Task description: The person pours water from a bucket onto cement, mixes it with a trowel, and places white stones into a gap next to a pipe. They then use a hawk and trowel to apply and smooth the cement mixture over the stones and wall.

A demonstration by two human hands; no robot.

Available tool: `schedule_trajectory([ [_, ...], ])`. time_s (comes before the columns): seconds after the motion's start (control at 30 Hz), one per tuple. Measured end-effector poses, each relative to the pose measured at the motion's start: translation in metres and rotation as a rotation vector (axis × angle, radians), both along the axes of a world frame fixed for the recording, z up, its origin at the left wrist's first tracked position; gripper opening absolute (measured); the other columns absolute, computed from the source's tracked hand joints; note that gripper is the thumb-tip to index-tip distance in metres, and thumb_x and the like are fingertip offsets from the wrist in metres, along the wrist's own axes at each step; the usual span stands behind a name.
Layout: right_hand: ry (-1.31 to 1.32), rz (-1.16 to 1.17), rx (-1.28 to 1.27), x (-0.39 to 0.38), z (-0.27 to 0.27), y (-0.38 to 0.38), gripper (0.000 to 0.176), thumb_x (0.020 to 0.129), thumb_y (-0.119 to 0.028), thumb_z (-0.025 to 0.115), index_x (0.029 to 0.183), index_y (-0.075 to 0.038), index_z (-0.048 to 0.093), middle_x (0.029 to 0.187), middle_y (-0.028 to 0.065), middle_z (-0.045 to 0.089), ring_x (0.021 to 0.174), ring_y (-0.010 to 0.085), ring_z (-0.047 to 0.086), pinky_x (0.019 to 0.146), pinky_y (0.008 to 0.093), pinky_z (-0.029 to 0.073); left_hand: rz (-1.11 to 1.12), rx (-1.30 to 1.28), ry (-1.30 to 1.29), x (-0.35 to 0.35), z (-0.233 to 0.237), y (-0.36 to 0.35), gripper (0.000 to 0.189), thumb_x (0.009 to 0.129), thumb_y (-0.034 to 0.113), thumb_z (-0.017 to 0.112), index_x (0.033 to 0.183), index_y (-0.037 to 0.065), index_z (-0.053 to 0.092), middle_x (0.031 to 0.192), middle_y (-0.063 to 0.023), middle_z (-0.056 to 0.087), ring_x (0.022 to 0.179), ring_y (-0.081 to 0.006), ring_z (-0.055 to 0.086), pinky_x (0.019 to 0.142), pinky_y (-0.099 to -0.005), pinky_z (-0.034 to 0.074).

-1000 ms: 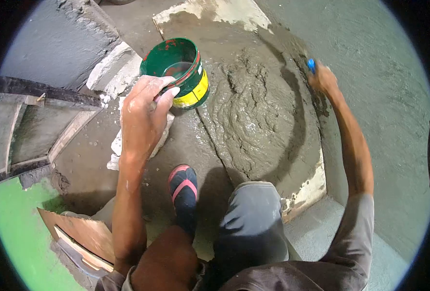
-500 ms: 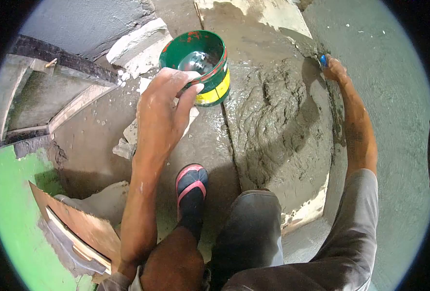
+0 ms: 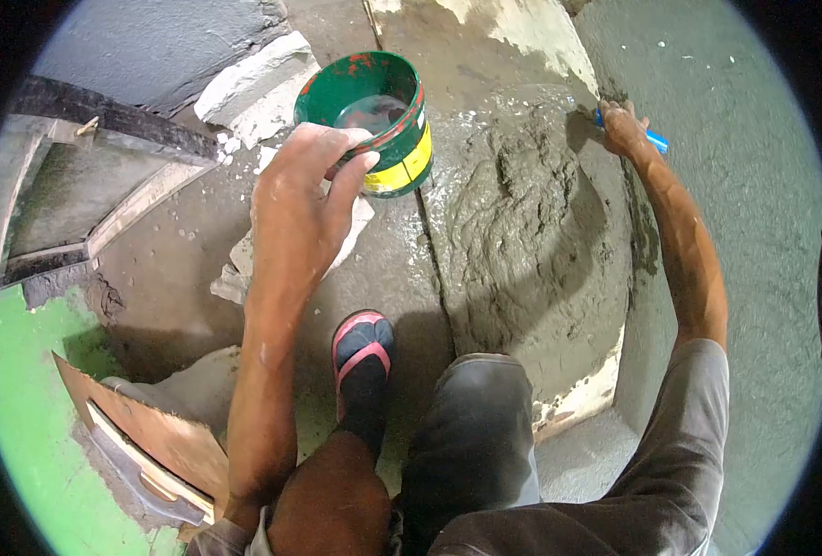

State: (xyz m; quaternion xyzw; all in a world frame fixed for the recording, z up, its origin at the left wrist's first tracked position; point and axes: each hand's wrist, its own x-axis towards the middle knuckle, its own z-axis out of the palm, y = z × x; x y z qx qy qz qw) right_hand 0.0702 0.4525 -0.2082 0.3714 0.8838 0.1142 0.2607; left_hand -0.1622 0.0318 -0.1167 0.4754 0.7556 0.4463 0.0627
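My left hand point(image 3: 302, 190) pinches the rim of a small green bucket point(image 3: 402, 165) with red smears and a yellow band. Some liquid shows inside the bucket, which is held over the floor beside the mortar. At the far right edge of the wet grey mortar point(image 3: 522, 227), my right hand point(image 3: 625, 130) is closed around a trowel's blue handle point(image 3: 657, 142). The trowel's blade is hard to make out against the mortar. The mortar lies in a rough heap on a pale board point(image 3: 582, 408), wetter and shinier towards its far side.
A grey plastered surface point(image 3: 735, 185) runs along the right. Broken white chunks point(image 3: 258, 83) lie left of the bucket. A wooden float point(image 3: 147, 454) and a brown board point(image 3: 165, 422) lean at lower left, by a green surface point(image 3: 12, 398). My sandalled foot point(image 3: 363, 347) is below the bucket.
My right hand has turned and drawn slightly nearer, so more of the blue handle shows and the blade no longer stands out. The bucket has shifted slightly left, and the mortar's far side looks wetter.
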Motion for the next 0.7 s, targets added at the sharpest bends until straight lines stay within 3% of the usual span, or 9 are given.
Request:
schedule_trajectory([
  [0.1,0.038,0.034,-0.001,0.012,-0.013,0.000,0.060,0.076,-0.003,0.059,0.133,-0.012,0.047,0.134,0.0113,0.052,0.129,0.0374,0.039,0.100,0.0613,0.035,0.015,-0.002,-0.033,0.003,0.002,0.001,0.018,0.082,0.005,0.068,0.099,0.000,0.067,0.088,-0.0147,0.064,0.072,-0.0260,0.063,0.067,-0.0337,0.050],
  [0.2,-0.117,0.150,-0.038,0.019,-0.014,-0.006,0.066,0.075,-0.006,0.059,0.139,-0.012,0.042,0.140,0.0106,0.048,0.132,0.0384,0.036,0.102,0.0597,0.033,-0.003,0.002,-0.016,0.006,0.006,0.001,0.019,0.082,0.006,0.068,0.100,0.000,0.067,0.089,-0.0150,0.064,0.072,-0.0257,0.064,0.068,-0.0335,0.050],
  [0.33,-0.067,0.137,-0.167,0.028,-0.006,-0.004,0.074,0.073,-0.002,0.056,0.143,-0.007,0.036,0.138,0.0215,0.047,0.138,0.0461,0.026,0.112,0.0627,0.019,-0.015,-0.007,-0.004,0.009,0.006,0.001,0.018,0.082,0.005,0.068,0.100,-0.001,0.067,0.089,-0.0155,0.065,0.071,-0.0250,0.064,0.068,-0.0327,0.050],
  [0.43,0.008,0.187,-0.151,0.049,-0.016,0.014,0.071,0.073,-0.005,0.060,0.140,-0.006,0.039,0.144,0.0168,0.043,0.139,0.0447,0.025,0.112,0.0585,0.024,-0.010,-0.014,-0.020,0.011,0.006,0.003,0.018,0.082,0.005,0.067,0.099,-0.002,0.067,0.089,-0.0156,0.065,0.071,-0.0241,0.064,0.068,-0.0320,0.050],
  [0.53,0.103,0.347,-0.085,0.080,-0.004,0.013,0.070,0.072,-0.003,0.061,0.139,-0.004,0.041,0.142,0.0199,0.043,0.136,0.0455,0.030,0.111,0.0560,0.027,0.016,-0.056,-0.013,0.017,0.011,0.004,0.017,0.082,0.006,0.067,0.098,-0.002,0.067,0.088,-0.0155,0.065,0.071,-0.0236,0.063,0.069,-0.0318,0.049],
  [0.7,0.219,0.477,-0.027,0.135,0.060,-0.079,0.054,0.074,0.002,0.059,0.127,0.004,0.046,0.133,0.0248,0.048,0.125,0.0447,0.043,0.107,0.0553,0.031,0.021,-0.087,0.004,0.023,0.020,0.005,0.020,0.084,0.007,0.068,0.101,-0.002,0.067,0.090,-0.0130,0.066,0.077,-0.0193,0.062,0.074,-0.0288,0.049],
])
